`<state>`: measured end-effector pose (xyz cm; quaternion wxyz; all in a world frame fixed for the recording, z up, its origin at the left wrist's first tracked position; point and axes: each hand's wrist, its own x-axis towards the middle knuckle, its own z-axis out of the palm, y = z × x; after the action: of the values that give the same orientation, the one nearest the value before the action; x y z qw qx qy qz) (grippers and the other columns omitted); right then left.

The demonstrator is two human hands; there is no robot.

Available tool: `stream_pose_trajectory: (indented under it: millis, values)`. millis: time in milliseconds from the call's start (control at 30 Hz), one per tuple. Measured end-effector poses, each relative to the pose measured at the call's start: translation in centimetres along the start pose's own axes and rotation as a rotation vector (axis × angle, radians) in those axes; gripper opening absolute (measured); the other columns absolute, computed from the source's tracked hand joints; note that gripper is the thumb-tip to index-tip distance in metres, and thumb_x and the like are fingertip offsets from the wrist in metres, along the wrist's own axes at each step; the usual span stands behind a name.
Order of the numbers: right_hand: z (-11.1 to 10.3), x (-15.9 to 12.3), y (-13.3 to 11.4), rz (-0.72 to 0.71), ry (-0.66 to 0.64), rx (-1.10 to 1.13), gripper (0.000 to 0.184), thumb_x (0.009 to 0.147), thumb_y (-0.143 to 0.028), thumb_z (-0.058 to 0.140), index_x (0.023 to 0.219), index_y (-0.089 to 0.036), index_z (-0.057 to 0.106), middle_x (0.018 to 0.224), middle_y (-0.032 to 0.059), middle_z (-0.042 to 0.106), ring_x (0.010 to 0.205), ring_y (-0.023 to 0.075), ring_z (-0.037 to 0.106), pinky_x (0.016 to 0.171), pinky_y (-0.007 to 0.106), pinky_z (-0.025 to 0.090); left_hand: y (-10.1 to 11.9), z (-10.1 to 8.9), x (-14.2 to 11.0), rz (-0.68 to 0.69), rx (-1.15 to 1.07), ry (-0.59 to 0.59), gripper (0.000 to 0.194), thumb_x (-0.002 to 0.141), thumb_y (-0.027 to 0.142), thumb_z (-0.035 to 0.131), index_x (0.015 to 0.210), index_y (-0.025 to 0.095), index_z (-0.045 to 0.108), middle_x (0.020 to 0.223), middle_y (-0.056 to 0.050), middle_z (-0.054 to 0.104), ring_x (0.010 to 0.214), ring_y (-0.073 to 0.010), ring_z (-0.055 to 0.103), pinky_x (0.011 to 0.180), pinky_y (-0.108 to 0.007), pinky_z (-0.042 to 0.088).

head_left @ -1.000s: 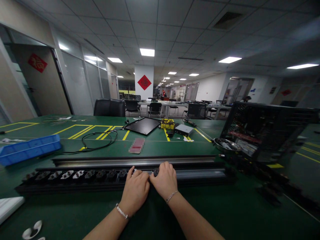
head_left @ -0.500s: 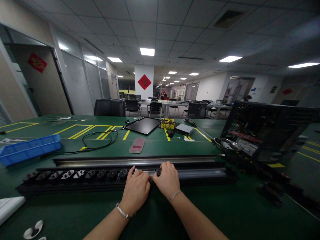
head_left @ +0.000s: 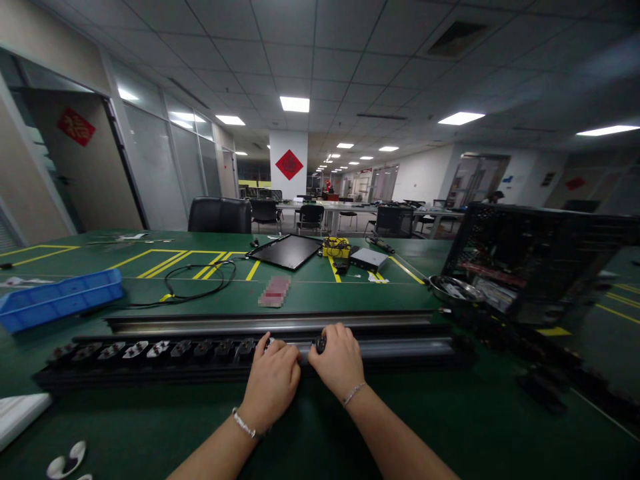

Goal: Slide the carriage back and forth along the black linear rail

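Observation:
A long black metal channel (head_left: 400,352) lies across the green table in front of me. Several black and white socket modules (head_left: 159,349) sit in a row along its left half. My left hand (head_left: 275,380) rests at the row's right end, fingers curled over a module (head_left: 270,342) that is mostly hidden beneath them. Close to its right, my right hand (head_left: 343,363) pinches a small dark round part (head_left: 320,343) just above the bare stretch of the channel. Behind runs a second long metal strip (head_left: 260,325), which neither hand touches.
At left are a blue bin (head_left: 60,299) and a looped black cable (head_left: 200,283). A dark flat panel (head_left: 287,251), a yellow item (head_left: 336,247) and a grey box (head_left: 369,258) lie farther back. An open computer case (head_left: 530,260) and a metal bowl (head_left: 453,288) stand at right.
My right hand has shifted slightly right with the dark round part, away from my left hand. The left hand stays where it was.

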<state>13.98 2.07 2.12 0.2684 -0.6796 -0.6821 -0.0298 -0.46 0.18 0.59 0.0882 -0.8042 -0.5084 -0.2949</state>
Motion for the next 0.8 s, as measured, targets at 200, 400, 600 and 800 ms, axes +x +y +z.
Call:
stream_pose_trajectory:
  millis: [200, 400, 600, 800]
  values:
    - [-0.11, 0.10, 0.24, 0.003, -0.023, 0.027, 0.012, 0.074, -0.025, 0.053, 0.085, -0.021, 0.056, 0.092, 0.0047, 0.058, 0.095, 0.0209, 0.051, 0.080, 0.031, 0.036, -0.01, -0.04, 0.03, -0.003, -0.012, 0.015, 0.021, 0.082, 0.012, 0.040, 0.074, 0.023, 0.056, 0.073, 0.000, 0.064, 0.083, -0.0182, 0.058, 0.104, -0.051, 0.029]
    - [-0.17, 0.14, 0.33, -0.003, -0.028, 0.038, 0.014, 0.074, -0.024, 0.053, 0.087, -0.021, 0.056, 0.093, 0.0048, 0.058, 0.095, 0.0206, 0.051, 0.081, 0.031, 0.036, -0.01, -0.04, -0.05, 0.007, -0.006, 0.025, 0.021, 0.081, 0.012, 0.040, 0.075, 0.023, 0.056, 0.073, 0.000, 0.064, 0.084, -0.0186, 0.058, 0.104, -0.051, 0.029]
    - [-0.10, 0.18, 0.38, 0.001, -0.031, 0.044, 0.014, 0.074, -0.024, 0.053, 0.087, -0.021, 0.057, 0.094, 0.0050, 0.059, 0.096, 0.0207, 0.051, 0.082, 0.031, 0.035, 0.02, -0.08, 0.02, 0.012, -0.009, 0.041, 0.020, 0.081, 0.012, 0.041, 0.074, 0.024, 0.056, 0.073, 0.000, 0.064, 0.083, -0.0189, 0.058, 0.104, -0.051, 0.030]
    - [-0.24, 0.29, 0.62, 0.008, -0.056, 0.069, 0.017, 0.074, -0.021, 0.051, 0.089, -0.021, 0.058, 0.095, 0.0047, 0.060, 0.096, 0.0205, 0.051, 0.082, 0.031, 0.036, 0.04, -0.05, 0.01, 0.001, -0.004, 0.025, 0.021, 0.081, 0.012, 0.041, 0.075, 0.024, 0.056, 0.073, 0.000, 0.065, 0.083, -0.0187, 0.059, 0.104, -0.050, 0.029]
